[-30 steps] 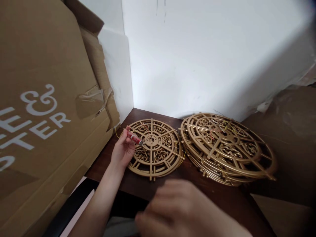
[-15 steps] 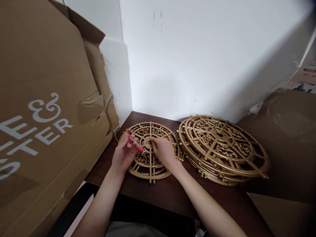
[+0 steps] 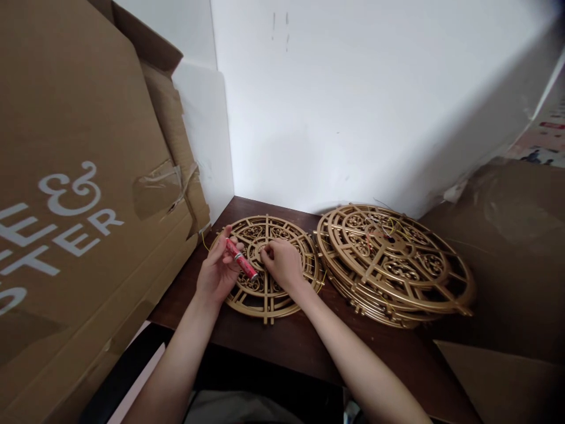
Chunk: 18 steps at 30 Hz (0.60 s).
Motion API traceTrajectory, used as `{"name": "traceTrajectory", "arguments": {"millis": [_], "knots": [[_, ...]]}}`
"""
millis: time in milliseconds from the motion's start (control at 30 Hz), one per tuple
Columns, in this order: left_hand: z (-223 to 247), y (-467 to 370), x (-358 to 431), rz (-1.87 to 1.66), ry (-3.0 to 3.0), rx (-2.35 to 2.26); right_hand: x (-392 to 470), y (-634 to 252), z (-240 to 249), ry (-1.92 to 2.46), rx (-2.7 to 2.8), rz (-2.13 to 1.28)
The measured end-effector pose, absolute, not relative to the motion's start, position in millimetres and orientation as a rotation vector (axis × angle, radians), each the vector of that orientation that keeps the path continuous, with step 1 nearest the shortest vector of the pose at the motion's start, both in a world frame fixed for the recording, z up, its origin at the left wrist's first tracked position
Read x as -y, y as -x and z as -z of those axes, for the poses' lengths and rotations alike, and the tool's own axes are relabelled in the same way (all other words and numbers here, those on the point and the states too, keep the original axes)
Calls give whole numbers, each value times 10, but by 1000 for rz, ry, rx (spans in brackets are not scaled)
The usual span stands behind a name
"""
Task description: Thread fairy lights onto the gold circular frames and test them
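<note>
My left hand (image 3: pixel 218 272) is closed around a slim red pen-like tube (image 3: pixel 242 260) with a pale band, which slants down to the right over a round gold openwork panel (image 3: pixel 269 312). This panel has rings, crossing bars and scrollwork, and lies on a dark wooden table. At its hub, the thumb and fingers of my right hand (image 3: pixel 285 265) are pinched together. Whatever is between these fingertips, if anything, is hidden or too small to see. Part of the panel is covered by both hands.
A tilted stack of similar gold panels (image 3: pixel 397 265) stands on the right, with thin red and yellow wires on top. A large cardboard box (image 3: pixel 88 129) rises along the left side. Behind is a white wall (image 3: pixel 353 106). More cardboard (image 3: pixel 507 377) lies at the lower right.
My right hand has shifted slightly left at the panel's hub, its fingers still pinched. My left hand keeps the red tube at nearly the same place. The whole view has shifted a little.
</note>
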<state>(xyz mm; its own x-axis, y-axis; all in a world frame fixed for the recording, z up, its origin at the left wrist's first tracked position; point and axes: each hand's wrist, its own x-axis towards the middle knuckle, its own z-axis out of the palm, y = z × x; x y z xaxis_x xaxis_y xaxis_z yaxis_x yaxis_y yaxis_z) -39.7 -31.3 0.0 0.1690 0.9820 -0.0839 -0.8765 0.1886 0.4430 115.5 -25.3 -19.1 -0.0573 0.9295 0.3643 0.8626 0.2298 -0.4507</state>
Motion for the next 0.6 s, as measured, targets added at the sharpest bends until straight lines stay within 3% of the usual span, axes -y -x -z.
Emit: {"name": "traceTrajectory", "arguments": {"millis": [600], "knots": [[-31,493,349,-1336,-64,-5,418,-1474,-3,964,1352,-875]]}}
